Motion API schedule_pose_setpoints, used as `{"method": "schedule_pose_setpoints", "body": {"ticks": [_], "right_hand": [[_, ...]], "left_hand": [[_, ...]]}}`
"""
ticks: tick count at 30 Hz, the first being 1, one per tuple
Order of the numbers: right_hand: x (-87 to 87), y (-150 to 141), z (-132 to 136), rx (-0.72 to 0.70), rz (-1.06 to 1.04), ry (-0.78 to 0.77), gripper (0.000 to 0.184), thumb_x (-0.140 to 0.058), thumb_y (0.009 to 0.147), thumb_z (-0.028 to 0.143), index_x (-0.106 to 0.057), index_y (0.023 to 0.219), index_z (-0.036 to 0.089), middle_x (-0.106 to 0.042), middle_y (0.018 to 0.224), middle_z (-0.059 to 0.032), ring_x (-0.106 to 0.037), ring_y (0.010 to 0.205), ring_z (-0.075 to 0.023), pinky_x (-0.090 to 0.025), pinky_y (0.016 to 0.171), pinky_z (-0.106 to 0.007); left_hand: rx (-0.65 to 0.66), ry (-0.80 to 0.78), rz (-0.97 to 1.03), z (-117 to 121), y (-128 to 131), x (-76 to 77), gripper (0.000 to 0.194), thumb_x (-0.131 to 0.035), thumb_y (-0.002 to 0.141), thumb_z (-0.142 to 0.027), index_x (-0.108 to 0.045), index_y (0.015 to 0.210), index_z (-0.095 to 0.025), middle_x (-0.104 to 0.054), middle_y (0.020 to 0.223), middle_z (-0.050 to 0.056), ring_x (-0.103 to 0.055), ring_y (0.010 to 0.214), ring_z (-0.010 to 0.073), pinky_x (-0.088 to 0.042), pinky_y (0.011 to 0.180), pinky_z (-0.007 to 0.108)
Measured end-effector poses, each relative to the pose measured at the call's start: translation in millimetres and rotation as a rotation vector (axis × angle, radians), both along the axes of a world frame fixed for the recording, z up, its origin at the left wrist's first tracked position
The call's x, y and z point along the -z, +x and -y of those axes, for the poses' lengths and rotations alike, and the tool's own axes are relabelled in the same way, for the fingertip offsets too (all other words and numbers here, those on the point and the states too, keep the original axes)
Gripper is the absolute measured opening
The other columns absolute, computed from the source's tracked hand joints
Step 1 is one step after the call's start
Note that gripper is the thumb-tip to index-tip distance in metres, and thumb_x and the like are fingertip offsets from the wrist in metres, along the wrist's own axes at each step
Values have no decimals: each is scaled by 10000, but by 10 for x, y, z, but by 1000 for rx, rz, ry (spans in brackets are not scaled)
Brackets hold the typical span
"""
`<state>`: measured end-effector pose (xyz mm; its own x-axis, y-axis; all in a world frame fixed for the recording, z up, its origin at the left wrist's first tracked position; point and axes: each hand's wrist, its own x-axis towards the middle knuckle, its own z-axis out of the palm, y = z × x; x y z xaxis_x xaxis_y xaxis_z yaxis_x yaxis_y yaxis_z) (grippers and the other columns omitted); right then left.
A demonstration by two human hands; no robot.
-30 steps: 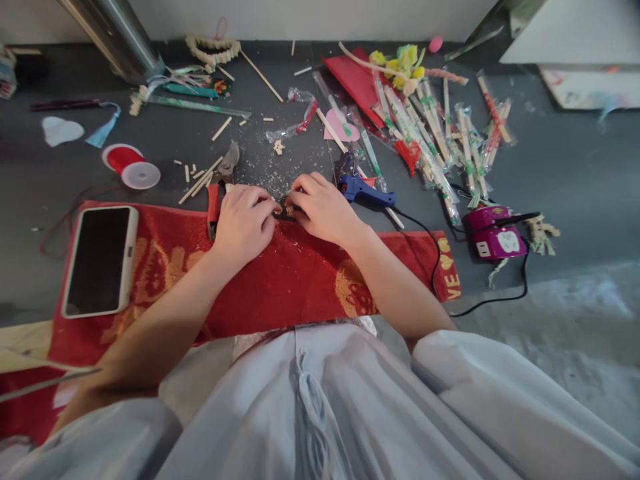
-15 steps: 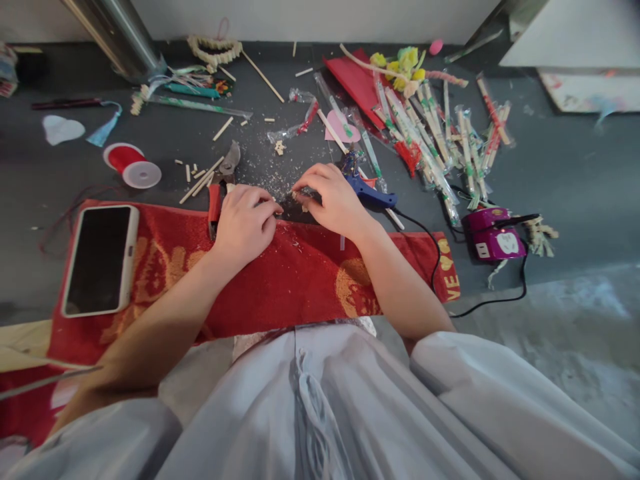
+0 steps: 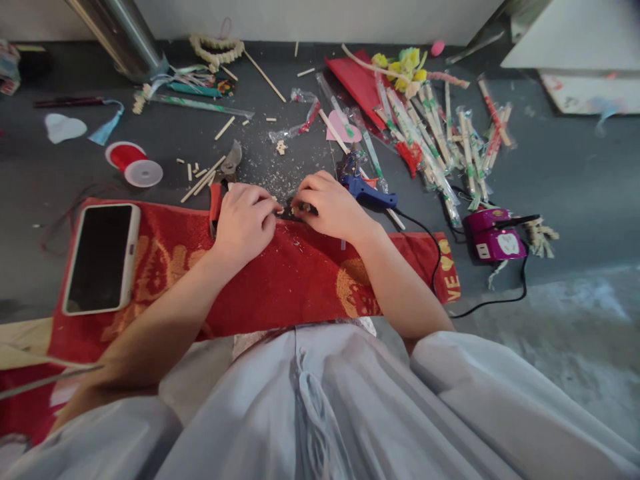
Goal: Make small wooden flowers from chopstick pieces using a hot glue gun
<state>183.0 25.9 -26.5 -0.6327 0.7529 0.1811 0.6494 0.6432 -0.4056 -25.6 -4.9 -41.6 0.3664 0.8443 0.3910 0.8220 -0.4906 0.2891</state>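
My left hand (image 3: 247, 217) lies over the red towel's (image 3: 280, 280) back edge, thumb and fingertips pinched at a small pale wooden piece (image 3: 278, 209). Partly under that hand are pruning shears (image 3: 231, 160) with red handles, blades pointing away. Facing it across a narrow gap, my right hand (image 3: 330, 205) has its fingers curled and closed on another small pale bit (image 3: 295, 211), mostly hidden by the fingers. Just right of this hand rests a blue hot glue gun (image 3: 370, 192) with a black cord. Pale crumbs are scattered on the dark table between and beyond the hands.
Short cut sticks (image 3: 203, 180), a spool of red ribbon (image 3: 134, 164) and a phone (image 3: 103, 259) are at left. Wrapped chopsticks (image 3: 425, 140) pile up at right, near a purple power block (image 3: 495, 235). A metal post (image 3: 117, 37) stands at the back left.
My right hand's fingertips have dropped slightly and curled more closely around the small bit. The left hand keeps almost the same place. The whole view has shifted very slightly.
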Motion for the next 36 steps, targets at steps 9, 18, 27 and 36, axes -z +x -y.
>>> {"method": "schedule_pose_setpoints", "body": {"ticks": [9, 18, 27, 36], "right_hand": [[-30, 71, -27, 68, -43, 51, 178, -538, 919, 184, -699, 991, 163, -634, 1047, -102, -521, 1065, -266, -436, 998, -443], [-45, 55, -37, 90, 23, 101, 208, -472, 940, 178, -678, 923, 155, -644, 991, -109, -525, 1009, -263, -455, 960, -422], [-70, 43, -16, 66, 52, 93, 199, -473, 928, 164, -669, 896, 151, -638, 942, -111, -496, 949, -248, -434, 926, -407], [-44, 31, -3, 64, 57, 120, 228, -457, 951, 191, -674, 891, 156, -638, 916, -101, -491, 929, -239, -431, 911, -388]], "left_hand": [[-82, 69, -5, -20, -29, -17, 240, -490, 852, -125, -702, 870, -236, -671, 904, 67, -594, 942, 260, -498, 872, 453], [-52, 24, 11, -14, -9, -4, 220, -491, 852, -126, -688, 801, -210, -686, 886, 75, -602, 922, 264, -505, 866, 455], [-32, 38, -7, 9, 13, -31, 233, -497, 856, -125, -716, 813, -194, -702, 891, 83, -617, 905, 258, -521, 840, 446], [-1, 36, -18, 1, 14, -10, 242, -493, 838, -113, -716, 814, -201, -703, 873, 71, -629, 891, 246, -531, 847, 442]]}}
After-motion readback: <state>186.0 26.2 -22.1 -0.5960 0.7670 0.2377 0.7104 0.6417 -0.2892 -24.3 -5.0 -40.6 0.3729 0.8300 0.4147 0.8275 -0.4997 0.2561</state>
